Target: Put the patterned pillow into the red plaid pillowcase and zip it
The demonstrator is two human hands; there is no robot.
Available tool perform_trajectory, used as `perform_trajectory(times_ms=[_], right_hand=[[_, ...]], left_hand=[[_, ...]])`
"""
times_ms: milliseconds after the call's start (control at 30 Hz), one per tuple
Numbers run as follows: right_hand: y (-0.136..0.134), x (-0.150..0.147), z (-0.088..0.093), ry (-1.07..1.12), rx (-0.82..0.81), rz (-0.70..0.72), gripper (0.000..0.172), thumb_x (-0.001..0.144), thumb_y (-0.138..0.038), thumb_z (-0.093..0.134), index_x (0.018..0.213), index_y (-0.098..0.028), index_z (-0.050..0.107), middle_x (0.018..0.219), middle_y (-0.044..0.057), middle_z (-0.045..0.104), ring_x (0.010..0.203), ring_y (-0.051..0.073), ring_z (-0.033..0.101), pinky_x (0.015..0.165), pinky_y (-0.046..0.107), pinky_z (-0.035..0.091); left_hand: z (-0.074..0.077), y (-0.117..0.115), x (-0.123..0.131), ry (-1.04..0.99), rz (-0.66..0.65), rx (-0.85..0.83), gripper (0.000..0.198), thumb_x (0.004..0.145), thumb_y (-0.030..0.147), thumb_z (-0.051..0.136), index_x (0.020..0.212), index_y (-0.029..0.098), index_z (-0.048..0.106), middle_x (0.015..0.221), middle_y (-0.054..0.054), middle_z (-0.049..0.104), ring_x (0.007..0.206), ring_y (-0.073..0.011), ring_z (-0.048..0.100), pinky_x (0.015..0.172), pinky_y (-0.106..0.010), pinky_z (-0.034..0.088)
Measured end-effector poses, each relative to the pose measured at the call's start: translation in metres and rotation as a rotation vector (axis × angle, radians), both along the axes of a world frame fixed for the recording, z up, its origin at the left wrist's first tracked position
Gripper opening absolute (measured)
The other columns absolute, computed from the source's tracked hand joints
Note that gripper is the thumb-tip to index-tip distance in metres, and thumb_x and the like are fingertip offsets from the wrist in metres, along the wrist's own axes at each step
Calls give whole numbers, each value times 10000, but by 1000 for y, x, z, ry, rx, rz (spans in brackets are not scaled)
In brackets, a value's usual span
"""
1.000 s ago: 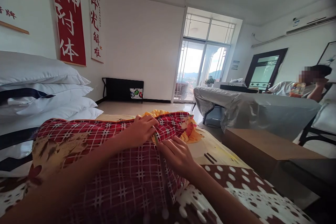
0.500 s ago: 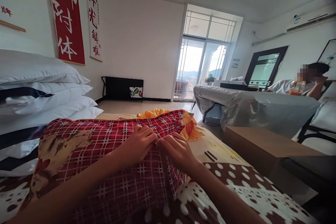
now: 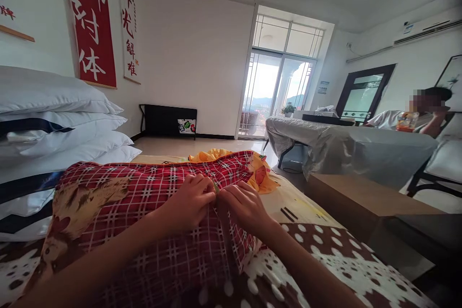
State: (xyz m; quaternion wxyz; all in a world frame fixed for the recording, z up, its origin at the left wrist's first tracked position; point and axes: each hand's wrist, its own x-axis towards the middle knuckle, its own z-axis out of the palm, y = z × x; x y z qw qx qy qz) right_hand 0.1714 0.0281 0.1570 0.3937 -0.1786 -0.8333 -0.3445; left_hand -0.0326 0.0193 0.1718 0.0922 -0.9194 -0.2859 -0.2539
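Left hand: the left hand [image 3: 195, 199] has its fingertips pinched on an edge of a red plaid fabric cover with white lines [image 3: 162, 211].
Right hand: the right hand [image 3: 243, 202] is clamped on the same edge, just beside the left.
Plaid cover: lies spread and wrinkled beneath both forearms, with a tan furry-animal print at left and yellow ruffles at its far side.
Bedding: cream and brown patterned cloth with white spots [image 3: 317, 240].
Around: stacked white pillows with navy bands [image 3: 54, 91] at left; brown box [image 3: 368, 192] at right.
Room: red hanging scroll [image 3: 92, 24], glazed door [image 3: 277, 96], plastic-draped tabletop [image 3: 390, 147], seated person [image 3: 386, 119].
Changed: the left hand sits lower than one second ago.
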Motion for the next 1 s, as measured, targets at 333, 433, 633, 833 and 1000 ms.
perform_trajectory(times_ms=[333,433,633,833,1000], right_hand=[[2,-2,3,18,30,-7,271,974,-99,363,824,-140,584,702,26,596,603,132,453,634,279,364],[1,0,4,14,62,-6,249,965,-95,383,839,-120,595,704,32,589,610,135,455,636,284,363],[1,0,1,0,44,-41,275,959,-84,374,803,-146,592,680,13,571,588,132,419,596,294,346],[1,-2,-15,-8,85,-19,248,954,-81,392,835,-119,606,661,14,562,576,127,455,565,302,343],[-2,1,-32,-19,43,-3,284,970,-90,341,875,-122,606,672,18,572,591,129,511,562,307,370]], left_hand=[[19,11,14,-174,35,-112,256,967,210,337,950,188,591,1038,-55,609,996,-212,506,877,-403,338],[29,23,13,-36,-118,-290,266,967,210,368,842,190,602,966,-26,627,954,-177,539,879,-351,349],[30,32,13,91,-75,-316,305,979,274,322,770,180,523,899,-36,562,878,-181,483,836,-352,337],[26,42,8,22,-38,-429,305,969,351,290,736,197,412,841,-25,516,835,-186,459,811,-347,356],[27,48,-1,-103,-6,-457,317,955,393,276,732,206,403,811,-17,492,775,-173,467,778,-327,396]])
